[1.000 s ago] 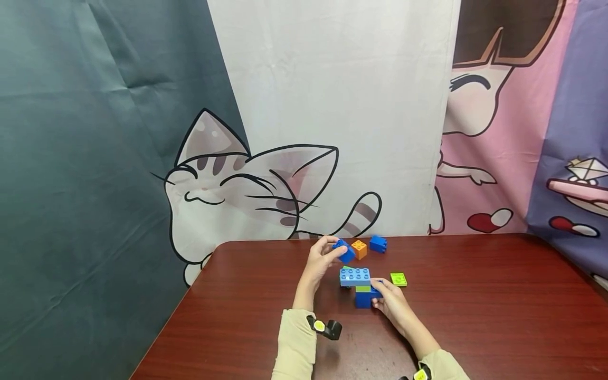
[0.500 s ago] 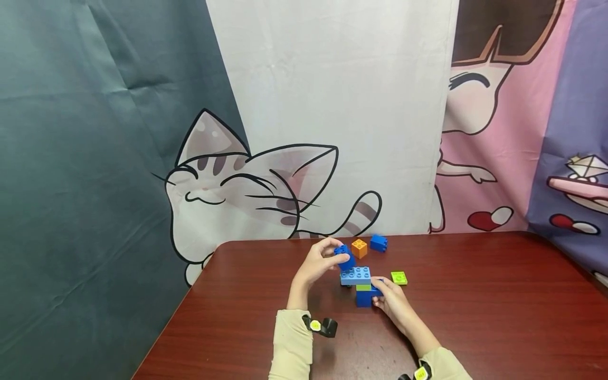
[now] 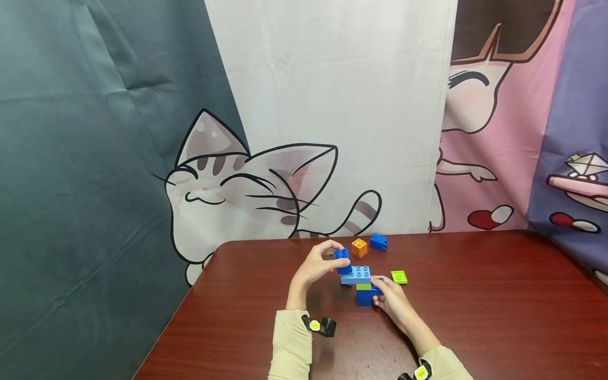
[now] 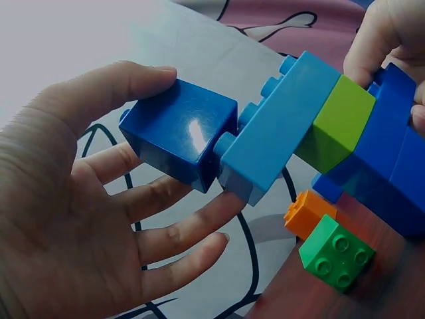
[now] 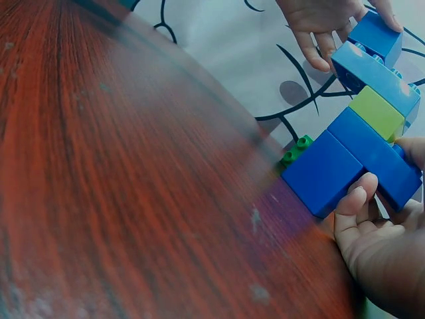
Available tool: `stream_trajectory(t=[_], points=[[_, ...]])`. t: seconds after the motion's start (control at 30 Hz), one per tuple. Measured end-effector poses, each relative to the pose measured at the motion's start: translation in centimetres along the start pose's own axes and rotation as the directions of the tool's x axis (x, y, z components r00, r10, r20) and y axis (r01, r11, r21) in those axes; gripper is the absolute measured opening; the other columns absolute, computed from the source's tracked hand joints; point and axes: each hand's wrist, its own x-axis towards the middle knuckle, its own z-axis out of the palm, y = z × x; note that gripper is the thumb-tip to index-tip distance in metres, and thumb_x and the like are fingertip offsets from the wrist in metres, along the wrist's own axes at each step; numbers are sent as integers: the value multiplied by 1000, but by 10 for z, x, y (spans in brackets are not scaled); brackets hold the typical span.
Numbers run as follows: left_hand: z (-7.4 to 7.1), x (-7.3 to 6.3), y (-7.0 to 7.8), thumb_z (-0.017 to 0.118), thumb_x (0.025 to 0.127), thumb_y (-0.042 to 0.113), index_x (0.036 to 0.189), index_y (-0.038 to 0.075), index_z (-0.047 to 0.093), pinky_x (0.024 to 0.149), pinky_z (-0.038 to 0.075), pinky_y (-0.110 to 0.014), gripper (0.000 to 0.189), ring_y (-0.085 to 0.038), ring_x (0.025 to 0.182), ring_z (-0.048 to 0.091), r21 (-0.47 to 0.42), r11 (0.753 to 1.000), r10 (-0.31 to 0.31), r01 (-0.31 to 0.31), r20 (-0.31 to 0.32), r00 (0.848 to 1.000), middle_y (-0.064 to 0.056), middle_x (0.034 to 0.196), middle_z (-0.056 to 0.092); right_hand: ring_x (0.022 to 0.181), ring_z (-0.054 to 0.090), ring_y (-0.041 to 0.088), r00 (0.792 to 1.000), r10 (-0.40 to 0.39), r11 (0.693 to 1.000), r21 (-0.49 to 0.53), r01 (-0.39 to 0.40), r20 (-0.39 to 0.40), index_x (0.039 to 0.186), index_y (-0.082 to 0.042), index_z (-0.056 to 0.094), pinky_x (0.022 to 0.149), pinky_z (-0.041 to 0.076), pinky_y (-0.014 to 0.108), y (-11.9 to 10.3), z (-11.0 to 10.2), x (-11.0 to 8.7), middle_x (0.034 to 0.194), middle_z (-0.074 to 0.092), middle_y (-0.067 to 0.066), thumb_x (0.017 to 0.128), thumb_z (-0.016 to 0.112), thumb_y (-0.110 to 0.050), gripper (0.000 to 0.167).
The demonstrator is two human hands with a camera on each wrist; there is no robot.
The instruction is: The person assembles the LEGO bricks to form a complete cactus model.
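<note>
My left hand (image 3: 315,268) pinches a dark blue brick (image 4: 189,123) between thumb and fingers, its studs facing up in the head view. That brick sits right at the studs on the left end of a long light blue brick (image 4: 279,129). Beneath the light blue one are a lime green brick (image 4: 340,119) and two dark blue bricks, an upper one (image 5: 378,156) and a lower one (image 5: 323,174), joined in a stepped stack. My right hand (image 3: 396,303) grips the upper dark blue brick's right end, with thumb and fingers on opposite sides.
Behind the stack, an orange brick (image 3: 359,247) and a loose blue brick (image 3: 378,242) lie near the back edge of the brown table (image 3: 499,306). A lime green piece (image 3: 399,277) lies to the right. A green brick (image 4: 337,252) shows behind the stack.
My left hand has lowered the dark blue brick and turned it from tilted to upright, bringing it onto the light blue brick's left end. My right hand keeps its hold on the stack.
</note>
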Motion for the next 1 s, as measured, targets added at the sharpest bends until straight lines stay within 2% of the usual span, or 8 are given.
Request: stream_trajectory(t=[0.17, 0.27, 0.47, 0.6, 0.73, 0.93, 1.0], points=[[-2, -1, 0, 69, 90, 20, 116, 9, 61, 83, 53, -35, 30, -16, 96, 58, 24, 1000, 0, 0, 0, 1000, -16, 114, 65, 69, 47, 6, 1000, -7, 1000, 4, 7, 4, 131, 5, 43, 64, 44, 18, 0, 0, 0, 96, 55, 1, 104, 40, -24, 40], [-3, -3, 3, 68, 90, 17, 116, 6, 60, 84, 52, -35, 29, -16, 95, 57, 34, 999, -1, 1, 19, 1000, -19, 113, 65, 69, 47, 6, 1000, -12, 1000, 7, 12, 3, 131, 5, 43, 63, 44, 18, 0, 0, 0, 95, 56, 0, 103, 42, -26, 41], [-6, -20, 32, 67, 90, 14, 114, 2, 60, 88, 52, -39, 28, -21, 99, 58, 43, 999, 8, -10, 46, 999, -21, 112, 63, 69, 47, 7, 1000, -11, 1000, 4, 11, 1, 131, 5, 43, 63, 44, 19, 0, 0, -1, 94, 55, 0, 104, 42, -26, 41], [-6, -25, 38, 67, 89, 14, 115, 1, 59, 89, 54, -43, 30, -22, 101, 57, 36, 999, 19, -21, 54, 998, -22, 113, 62, 69, 47, 7, 1000, -9, 1000, 1, 9, 0, 131, 5, 43, 63, 44, 19, 0, 0, -1, 95, 55, 1, 104, 42, -26, 41], [-7, -23, 34, 67, 90, 14, 117, 1, 59, 89, 55, -48, 31, -21, 100, 57, 22, 1000, -6, 5, 71, 997, -22, 116, 62, 70, 48, 7, 1000, 1, 1000, -4, -1, -9, 131, 4, 43, 63, 44, 18, 0, 0, -1, 96, 55, 1, 104, 41, -25, 40], [-6, -8, 4, 67, 90, 17, 121, 7, 58, 83, 58, -51, 33, -18, 93, 63, -6, 1000, -28, 29, 80, 996, -22, 119, 61, 70, 48, 7, 1000, -6, 1000, -3, 6, -10, 129, 4, 44, 63, 44, 18, 1, 0, 0, 96, 55, 1, 103, 42, -26, 40], [-5, -6, 0, 67, 91, 18, 122, 8, 58, 82, 57, -53, 34, -18, 91, 65, -22, 999, -30, 32, 83, 996, -22, 120, 60, 70, 47, 8, 1000, -8, 1000, 0, 8, -11, 129, 4, 44, 63, 44, 19, 1, 0, 0, 95, 55, 1, 103, 43, -25, 39]])
